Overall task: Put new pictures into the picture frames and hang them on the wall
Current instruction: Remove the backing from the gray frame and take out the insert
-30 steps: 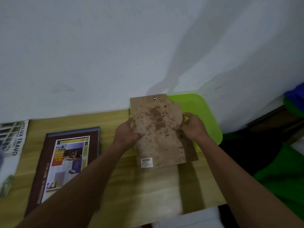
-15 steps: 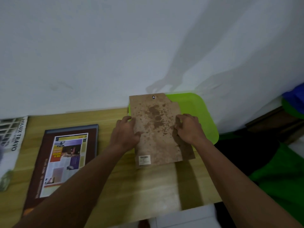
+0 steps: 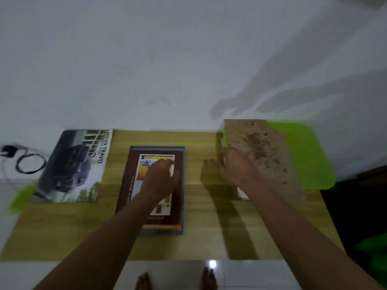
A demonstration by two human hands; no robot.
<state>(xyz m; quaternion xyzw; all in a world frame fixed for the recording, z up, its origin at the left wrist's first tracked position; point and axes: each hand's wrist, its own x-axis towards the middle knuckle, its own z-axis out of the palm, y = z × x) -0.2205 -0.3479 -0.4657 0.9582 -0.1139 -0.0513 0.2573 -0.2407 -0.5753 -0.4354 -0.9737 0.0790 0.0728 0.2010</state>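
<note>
While the stained backing board (image 3: 261,155) lies on the green tray (image 3: 307,155) at the worktop's (image 3: 62,231) right end, the right hand (image 3: 236,168) curls fingers around its left edge; the left hand (image 3: 159,181) hovers loosely spread over the framed picture (image 3: 134,185), gripping nothing. Press flat, lift evenly.

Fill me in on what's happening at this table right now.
A person is working on picture frames at a wooden table against a white wall. The left hand reaches over a dark-bordered frame with a colourful print lying face up. The right hand rests at the left edge of a stained brown backing board, which lies partly over a green tray. A car poster reading HILUX TRAVO lies further left. Nothing hangs on the visible wall yet.
</note>
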